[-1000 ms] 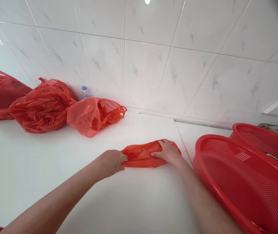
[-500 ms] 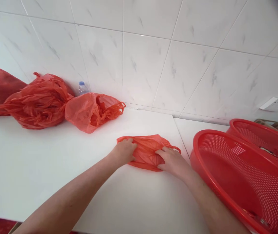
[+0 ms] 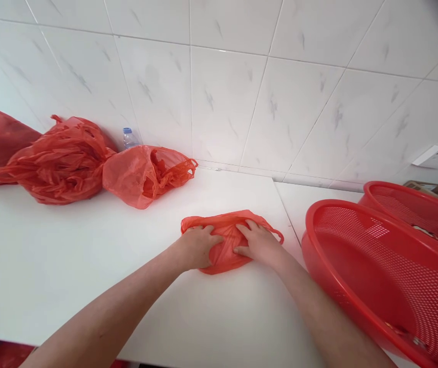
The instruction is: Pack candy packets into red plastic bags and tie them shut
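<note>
A thin red plastic bag lies flattened on the white table, its handle loop pointing right. My left hand rests on the bag's left part, fingers spread over the film. On its right part lies my right hand, palm down, with the fingers apart. Neither hand is closed round the bag; both press on it from above.
Along the tiled wall stand several filled red bags, the nearest being a crumpled one, with a blue-capped bottle behind it. To the right are two red mesh baskets. A socket is on the wall.
My left hand has turned and shifted slightly down the bag's left side. My right hand has slid a little left and up, fingers spreading. The bag's surface creases differently.
</note>
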A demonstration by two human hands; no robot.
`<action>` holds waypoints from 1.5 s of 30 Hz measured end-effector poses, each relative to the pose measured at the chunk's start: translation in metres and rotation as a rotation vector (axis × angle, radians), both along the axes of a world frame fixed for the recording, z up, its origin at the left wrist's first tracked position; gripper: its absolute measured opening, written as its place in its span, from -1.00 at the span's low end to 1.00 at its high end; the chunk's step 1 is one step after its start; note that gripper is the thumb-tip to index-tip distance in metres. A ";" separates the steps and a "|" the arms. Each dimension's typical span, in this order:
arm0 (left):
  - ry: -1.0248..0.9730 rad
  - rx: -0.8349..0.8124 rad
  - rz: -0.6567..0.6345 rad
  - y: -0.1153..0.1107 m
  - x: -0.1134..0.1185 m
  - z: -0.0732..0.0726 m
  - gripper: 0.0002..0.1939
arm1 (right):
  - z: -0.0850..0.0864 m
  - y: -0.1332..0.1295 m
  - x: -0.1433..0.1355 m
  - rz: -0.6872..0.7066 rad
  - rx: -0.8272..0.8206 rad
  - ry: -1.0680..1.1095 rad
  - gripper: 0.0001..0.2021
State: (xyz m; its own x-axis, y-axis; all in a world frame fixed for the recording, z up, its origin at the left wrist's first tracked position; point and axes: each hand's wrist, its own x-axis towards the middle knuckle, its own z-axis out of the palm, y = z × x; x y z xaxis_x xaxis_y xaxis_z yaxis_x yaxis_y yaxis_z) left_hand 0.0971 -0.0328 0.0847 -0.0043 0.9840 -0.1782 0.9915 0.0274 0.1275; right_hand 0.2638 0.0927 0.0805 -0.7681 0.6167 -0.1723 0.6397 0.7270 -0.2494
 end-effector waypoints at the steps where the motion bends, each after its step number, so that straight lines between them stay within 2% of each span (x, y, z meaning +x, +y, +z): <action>1: -0.012 -0.034 0.006 -0.002 -0.003 0.001 -0.42 | -0.002 0.003 0.002 -0.010 -0.037 -0.023 -0.33; 4: -0.026 -0.064 -0.021 -0.007 -0.008 0.008 -0.45 | -0.003 0.009 0.010 -0.014 -0.105 -0.075 -0.21; 7: -0.023 -0.033 -0.006 -0.004 -0.007 0.015 -0.76 | -0.004 0.012 0.011 -0.016 -0.097 -0.079 -0.20; 9: -0.028 0.021 -0.002 0.002 -0.002 0.017 -0.87 | -0.004 0.011 0.009 -0.006 -0.074 -0.052 -0.25; 11: -0.045 0.096 -0.043 0.009 0.006 0.016 -0.87 | -0.003 0.007 0.008 0.035 -0.046 0.013 -0.38; 13: -0.068 0.149 -0.088 0.015 0.015 0.012 -0.83 | -0.002 0.001 0.008 0.082 0.009 0.150 -0.60; 15: -0.105 0.180 -0.099 0.019 0.023 0.008 -0.70 | 0.001 -0.005 0.013 0.072 0.127 0.340 -0.76; 18: -0.142 0.149 -0.078 0.022 0.031 0.004 -0.55 | 0.003 -0.010 0.024 -0.081 0.404 0.559 -0.79; 20: -0.134 0.098 -0.076 0.023 0.032 0.001 -0.53 | 0.001 -0.010 0.032 -0.214 0.558 0.574 -0.74; 21: -0.126 0.076 -0.074 0.024 0.032 -0.001 -0.53 | -0.001 -0.008 0.035 -0.275 0.585 0.554 -0.66; 23: -0.114 0.054 -0.058 0.026 0.031 -0.005 -0.48 | -0.006 -0.004 0.038 -0.370 0.492 0.507 -0.44; 25: -0.116 0.044 -0.040 0.027 0.029 -0.009 -0.43 | -0.011 0.001 0.038 -0.449 0.259 0.485 -0.23; 27: -0.132 0.027 -0.031 0.029 0.028 -0.011 -0.39 | -0.013 0.005 0.037 -0.515 -0.010 0.481 -0.24; 29: -0.141 0.012 -0.021 0.030 0.028 -0.012 -0.37 | -0.008 0.005 0.037 -0.544 -0.196 0.541 -0.45; 30: -0.141 0.007 -0.018 0.031 0.027 -0.012 -0.35 | -0.004 0.003 0.037 -0.555 -0.234 0.610 -0.56; 32: -0.139 -0.003 -0.018 0.032 0.026 -0.011 -0.32 | 0.008 -0.004 0.039 -0.566 -0.223 0.787 -0.69; 34: -0.141 -0.011 -0.024 0.033 0.026 -0.010 -0.30 | 0.020 -0.012 0.039 -0.563 -0.174 0.919 -0.73; 38: -0.123 0.006 -0.023 0.035 0.030 -0.006 -0.34 | 0.038 -0.022 0.039 -0.516 -0.140 0.963 -0.79; 41: -0.094 0.078 -0.073 0.028 0.032 0.005 -0.60 | 0.048 -0.030 0.043 -0.505 -0.039 0.967 -0.74; 43: -0.112 0.165 -0.082 0.016 0.027 0.015 -0.76 | 0.055 -0.042 0.050 -0.451 0.109 0.987 -0.66; 45: -0.138 0.323 0.040 -0.001 0.017 0.023 -0.83 | 0.060 -0.059 0.056 -0.315 0.324 1.053 -0.60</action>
State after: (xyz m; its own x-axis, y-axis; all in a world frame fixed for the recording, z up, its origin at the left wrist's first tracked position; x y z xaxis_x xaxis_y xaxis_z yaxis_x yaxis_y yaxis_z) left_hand 0.1137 -0.0339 0.1077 -0.0419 0.9892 0.1403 0.9633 0.0027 0.2685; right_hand 0.3198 0.0335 0.1407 -0.2404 0.7055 0.6667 0.3897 0.6992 -0.5994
